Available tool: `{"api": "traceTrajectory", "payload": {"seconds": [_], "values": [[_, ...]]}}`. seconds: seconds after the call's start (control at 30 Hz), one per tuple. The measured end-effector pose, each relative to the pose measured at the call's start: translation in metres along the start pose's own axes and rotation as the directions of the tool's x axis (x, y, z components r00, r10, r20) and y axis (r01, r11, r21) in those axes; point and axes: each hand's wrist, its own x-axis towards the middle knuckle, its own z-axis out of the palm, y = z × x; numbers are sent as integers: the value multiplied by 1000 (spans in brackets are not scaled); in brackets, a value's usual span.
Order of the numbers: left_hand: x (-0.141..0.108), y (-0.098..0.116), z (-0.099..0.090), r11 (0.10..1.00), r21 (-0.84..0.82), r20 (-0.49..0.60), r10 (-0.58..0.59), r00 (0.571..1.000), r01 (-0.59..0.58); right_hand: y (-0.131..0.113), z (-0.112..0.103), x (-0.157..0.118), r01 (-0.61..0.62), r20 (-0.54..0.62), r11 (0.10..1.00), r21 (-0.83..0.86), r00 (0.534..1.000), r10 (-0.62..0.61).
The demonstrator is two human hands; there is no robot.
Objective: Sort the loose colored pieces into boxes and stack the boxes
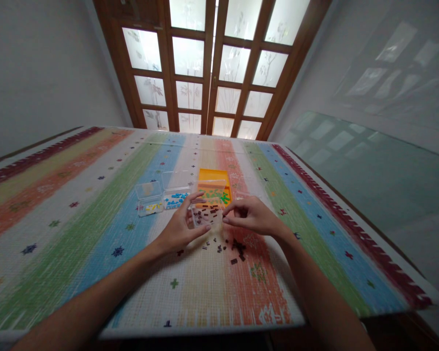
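Observation:
My left hand holds the left side of a small clear plastic box, thumb along its near edge and fingers behind it. Small dark brown pieces lie in the box. My right hand is at the box's right edge, thumb and forefinger pinched together; what they hold, if anything, is too small to name. On the cloth nearer to me lie loose brown pieces in a small heap, with several tiny dark grey pieces to their left.
Behind the hands stands an orange tray with green pieces in a clear box. Open clear boxes at the left hold blue pieces and yellow pieces. A striped tablecloth covers the table.

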Motion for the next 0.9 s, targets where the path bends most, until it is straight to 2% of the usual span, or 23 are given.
{"api": "traceTrajectory", "payload": {"seconds": [0.1, 0.23, 0.37, 0.6, 0.8, 0.87, 0.9], "values": [[-2, 2, 3, 1000, 21, 15, 12, 1000, -12, 5, 3, 2, -34, -96, 992, -125, 995, 22], [-5, 1, 7, 999, -36, 59, 11, 998, -9, 7, 9, 4, -79, -80, 967, -243, 995, 61], [-6, 1, 9, 998, -64, 59, -12, 998, 16, 6, 12, 4, -88, -76, 958, -271, 995, 70], [-6, 0, 10, 994, -105, 62, -28, 998, 35, 3, 6, 2, -67, -85, 962, -265, 995, 46], [-5, 1, 6, 1000, -17, 51, 8, 999, -7, -1, -1, -1, -22, -81, 987, -161, 997, 9], [-4, 1, 4, 1000, 16, 41, 12, 999, -13, -2, -8, -4, -5, -38, 997, -79, 999, 2], [-3, 1, 3, 1000, 22, 32, 6, 999, -7, -2, -12, -6, -4, 31, 1000, -27, 1000, 5]]}}
